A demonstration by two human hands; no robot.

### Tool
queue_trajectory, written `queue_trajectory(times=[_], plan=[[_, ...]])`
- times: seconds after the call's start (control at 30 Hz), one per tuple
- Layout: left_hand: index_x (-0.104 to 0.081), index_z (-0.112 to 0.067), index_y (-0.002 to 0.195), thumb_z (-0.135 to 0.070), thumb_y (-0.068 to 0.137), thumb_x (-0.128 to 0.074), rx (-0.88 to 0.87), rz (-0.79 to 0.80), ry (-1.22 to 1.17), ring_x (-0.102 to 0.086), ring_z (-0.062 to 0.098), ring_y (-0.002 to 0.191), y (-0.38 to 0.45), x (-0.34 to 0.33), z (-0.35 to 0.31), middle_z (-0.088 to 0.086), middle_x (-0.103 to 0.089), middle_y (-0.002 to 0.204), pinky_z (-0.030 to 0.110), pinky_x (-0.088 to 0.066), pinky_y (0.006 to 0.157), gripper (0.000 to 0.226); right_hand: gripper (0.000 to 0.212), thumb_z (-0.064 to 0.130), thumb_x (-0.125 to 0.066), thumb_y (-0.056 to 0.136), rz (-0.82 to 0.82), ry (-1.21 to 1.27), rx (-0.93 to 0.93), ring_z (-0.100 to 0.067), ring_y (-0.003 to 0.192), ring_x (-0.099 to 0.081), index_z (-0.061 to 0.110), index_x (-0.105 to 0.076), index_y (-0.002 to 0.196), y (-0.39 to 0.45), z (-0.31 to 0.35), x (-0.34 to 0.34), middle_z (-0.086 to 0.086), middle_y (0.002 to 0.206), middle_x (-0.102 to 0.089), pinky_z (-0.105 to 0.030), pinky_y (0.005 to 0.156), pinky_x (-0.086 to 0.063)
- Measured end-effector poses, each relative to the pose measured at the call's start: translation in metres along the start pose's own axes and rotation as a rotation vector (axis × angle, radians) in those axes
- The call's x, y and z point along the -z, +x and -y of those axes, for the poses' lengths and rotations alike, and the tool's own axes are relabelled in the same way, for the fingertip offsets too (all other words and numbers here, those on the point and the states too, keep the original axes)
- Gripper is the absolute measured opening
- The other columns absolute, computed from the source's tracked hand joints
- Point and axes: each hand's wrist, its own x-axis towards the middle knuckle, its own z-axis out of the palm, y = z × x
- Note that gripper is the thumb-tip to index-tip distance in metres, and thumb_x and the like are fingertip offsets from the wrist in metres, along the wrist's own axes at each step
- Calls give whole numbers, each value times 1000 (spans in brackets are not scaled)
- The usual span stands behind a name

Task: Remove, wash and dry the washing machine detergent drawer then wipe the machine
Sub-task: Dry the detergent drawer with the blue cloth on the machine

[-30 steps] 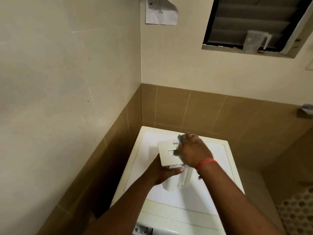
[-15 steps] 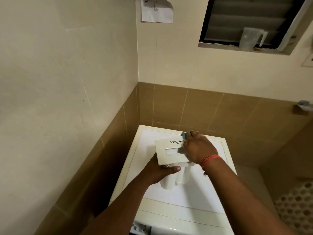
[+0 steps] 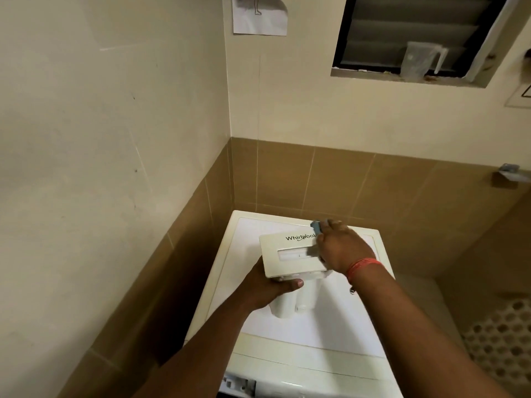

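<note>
- Wall, left: I log cream plaster above, a band of brown tile below, running into the corner.
- Paper sheet: fixed on the back wall near the corner, top cut off by the frame.
- Left hand: I see it curled under the near left edge of the detergent drawer, thumb along the front lip, gripping it.
- Detergent drawer: out of the machine, held over the washing machine's top, cream front panel facing up, "Whirlpool" lettering partly covered; white compartments hang below the panel.
- Washing machine: white top panel, set in the corner against the tile.
- Blue cloth: a small piece shows at the panel's far right corner.
- Right hand: fingers closed around the blue cloth, pressing it on the panel's right end; red band on the wrist.
- Window: louvred, upper right; clear plastic jug on its sill.
</note>
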Motion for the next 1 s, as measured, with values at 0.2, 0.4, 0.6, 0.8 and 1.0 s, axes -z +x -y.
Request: queue_trajectory(times=[0.2,0.4,0.6,0.8,1.0], plan=[[-50,-14,135,-16,78,-80,2,36,49,-60,13,118,5,-1,0,2,-63,128,29,-52,97,65,56,35,-36,99,-91,177,104,-36,138,-31,10,-33,149,9,79,8,-17,153,-32,-45,115,-26],[-51,-13,134,-15,76,-83,11,31,35,-63,9,110,8,1,3,1,-66,122,19,-53,84,66,61,33,-47,96,-81,175,126,-32,138,-32,9,-31,149,9,60,8,-16,152,-34,-39,114,-29],[-51,-20,135,-11,78,-82,-11,24,-14,-62,1,110,7,-2,3,-9,-66,122,13,-51,80,66,75,46,-3,90,-43,232,-116,-34,145,-22,9,-25,152,-13,15,5,-17,157,-25,-42,118,-21],[-43,-10,134,-17,95,-62,97,68,142,-57,15,111,7,1,8,-2,-56,120,11,-48,84,44,66,65,-22,96,-44,329,62,-31,150,-9,33,-18,154,-29,78,15,-9,164,-8,-45,122,-11],[-48,-22,135,-8,79,-80,31,24,-10,-61,5,113,7,-2,3,-9,-65,123,19,-53,87,66,111,83,25,66,-148,308,-72,-28,149,-15,31,-22,153,-42,32,3,-8,162,-17,-40,121,-17]])
